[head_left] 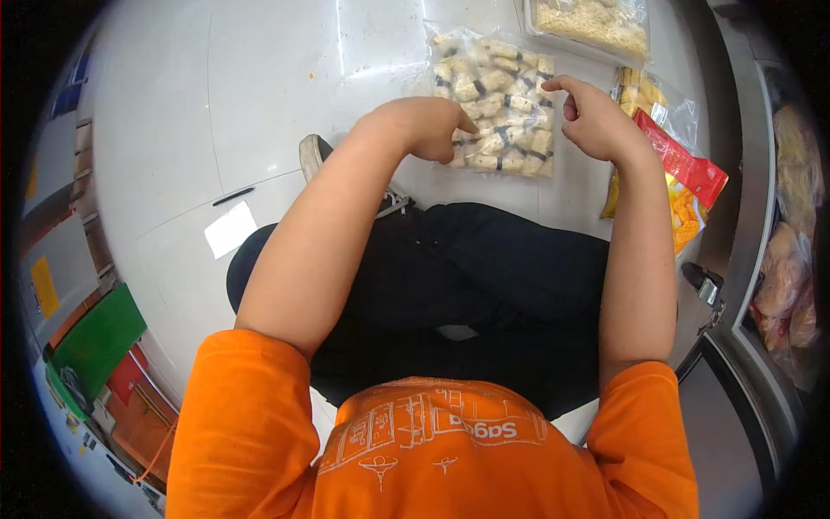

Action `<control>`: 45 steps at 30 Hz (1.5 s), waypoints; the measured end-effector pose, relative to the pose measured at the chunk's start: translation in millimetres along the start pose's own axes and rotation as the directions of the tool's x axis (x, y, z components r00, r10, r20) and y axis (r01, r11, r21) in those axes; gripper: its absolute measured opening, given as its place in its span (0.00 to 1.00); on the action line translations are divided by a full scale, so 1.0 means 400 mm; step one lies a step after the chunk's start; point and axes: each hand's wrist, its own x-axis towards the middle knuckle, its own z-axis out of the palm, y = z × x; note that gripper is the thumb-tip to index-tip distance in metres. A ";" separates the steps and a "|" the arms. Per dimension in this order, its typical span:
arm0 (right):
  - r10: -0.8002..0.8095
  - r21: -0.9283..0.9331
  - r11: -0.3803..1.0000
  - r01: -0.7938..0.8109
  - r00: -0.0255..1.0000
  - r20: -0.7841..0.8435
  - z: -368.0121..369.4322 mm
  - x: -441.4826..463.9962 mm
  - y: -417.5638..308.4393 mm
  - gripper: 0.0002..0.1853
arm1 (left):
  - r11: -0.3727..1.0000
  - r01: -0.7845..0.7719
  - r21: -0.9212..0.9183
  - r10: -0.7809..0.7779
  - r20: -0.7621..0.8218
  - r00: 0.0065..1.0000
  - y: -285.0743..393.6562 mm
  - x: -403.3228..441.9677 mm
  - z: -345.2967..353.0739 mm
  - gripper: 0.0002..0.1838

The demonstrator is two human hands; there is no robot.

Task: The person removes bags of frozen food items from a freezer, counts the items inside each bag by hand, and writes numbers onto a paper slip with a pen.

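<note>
Bag (pixel 499 97) of dark-banded rolls (pixel 513 137) lies flat on the floor (pixel 251 95), inward from the floor's right edge, near a red-and-yellow packet (pixel 686 170). The right hand (pixel 603 127), gripping nothing, points its forefinger at the bag's right side; the left hand (pixel 422 128) bends over its left half, grip impossible to tell.

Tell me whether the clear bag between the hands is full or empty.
Full, or nearly: pale, dark-banded rolls show through the bag almost edge to edge.
</note>
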 end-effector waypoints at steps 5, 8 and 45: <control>-0.014 0.000 1.000 0.014 1.000 -0.005 -0.001 -0.002 0.004 0.33 | 0.994 0.105 0.013 -0.105 0.079 0.991 0.017 -0.031 -0.078 0.34; -0.005 -0.009 1.000 0.005 1.000 0.005 -0.001 -0.002 -0.006 0.32 | 0.994 0.097 0.050 -0.102 0.106 0.989 0.007 -0.027 -0.052 0.33; 0.016 0.016 1.000 -0.017 0.994 0.105 0.006 0.007 -0.011 0.22 | 0.995 0.061 -0.083 -0.059 0.020 0.998 0.043 -0.006 -0.047 0.34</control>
